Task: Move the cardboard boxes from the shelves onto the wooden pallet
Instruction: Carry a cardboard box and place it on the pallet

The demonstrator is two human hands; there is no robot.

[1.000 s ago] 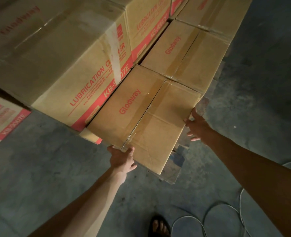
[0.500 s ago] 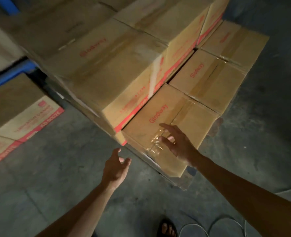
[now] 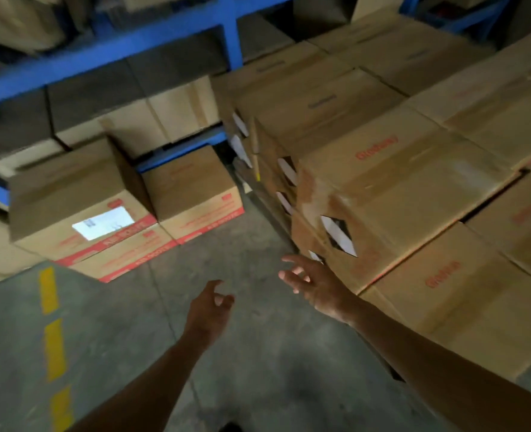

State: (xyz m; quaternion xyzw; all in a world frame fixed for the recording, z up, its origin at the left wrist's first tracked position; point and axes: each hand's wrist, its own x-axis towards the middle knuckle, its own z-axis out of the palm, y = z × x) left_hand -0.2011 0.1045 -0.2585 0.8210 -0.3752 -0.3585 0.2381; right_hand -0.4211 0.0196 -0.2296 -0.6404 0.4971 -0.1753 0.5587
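Stacked cardboard boxes with red print fill the right side; the nearest low box (image 3: 463, 304) lies beside a taller stack (image 3: 391, 194). The pallet under them is hidden. More boxes sit on the floor at the blue shelf, one with a white label (image 3: 80, 198) and one beside it (image 3: 192, 191). My left hand (image 3: 209, 307) hangs over the floor, fingers loosely curled, holding nothing. My right hand (image 3: 314, 283) is spread open just off the stack's near corner, empty.
A blue steel shelf frame (image 3: 127, 42) spans the top with boxes on its lower level (image 3: 177, 116). A broken yellow line (image 3: 52, 325) runs down the concrete floor at left. Bare grey floor lies between the shelf boxes and the stack.
Both hands have let go of the near box and pulled back, empty. The view has swung up and left, from the stack toward the blue shelf and its floor boxes.
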